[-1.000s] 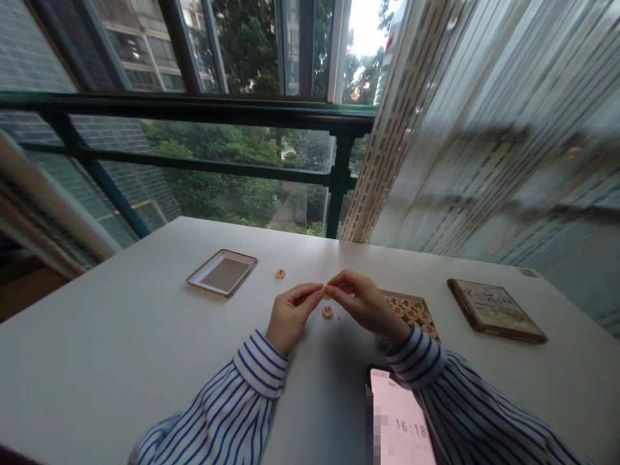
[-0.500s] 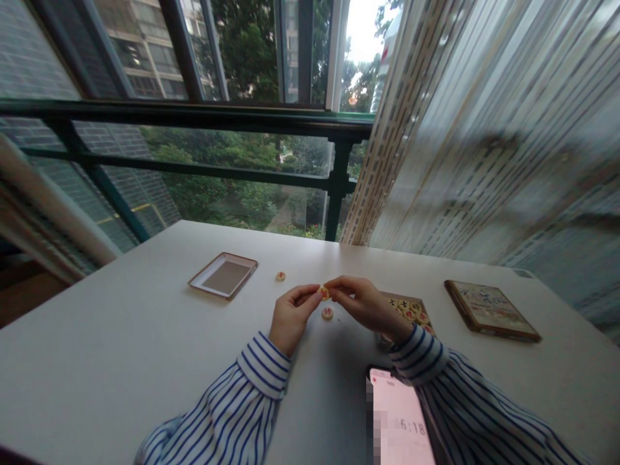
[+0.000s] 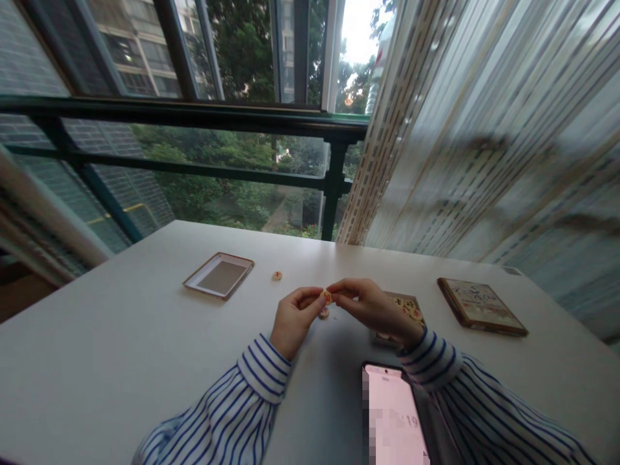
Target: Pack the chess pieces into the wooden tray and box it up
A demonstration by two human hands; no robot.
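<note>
Between my two hands is a round xiangqi piece (image 3: 327, 296) with a red character, held up over the table. My left hand (image 3: 296, 316) pinches it from the left, thumb and forefinger together. From the right, the fingertips of my right hand (image 3: 365, 303) grip the same piece. Just below it a second xiangqi piece (image 3: 324, 313) lies on the table, partly covered by my left fingers. A third piece (image 3: 276, 276) rests farther off to the left. Partly hidden behind my right hand stands an open box (image 3: 419, 305) holding several more pieces.
An empty shallow box lid (image 3: 219, 278) lies at the left of the white table (image 3: 121, 349). A flat illustrated box (image 3: 482, 307) is at the right. Near my right forearm lies a lit phone (image 3: 394, 413). A railing (image 3: 194, 119) and a curtain (image 3: 387, 129) border the far side.
The view has shifted slightly, moving the table items a little left. Both hands stay on the piece, which appears turned a bit, and it now hangs closer over the one below.
</note>
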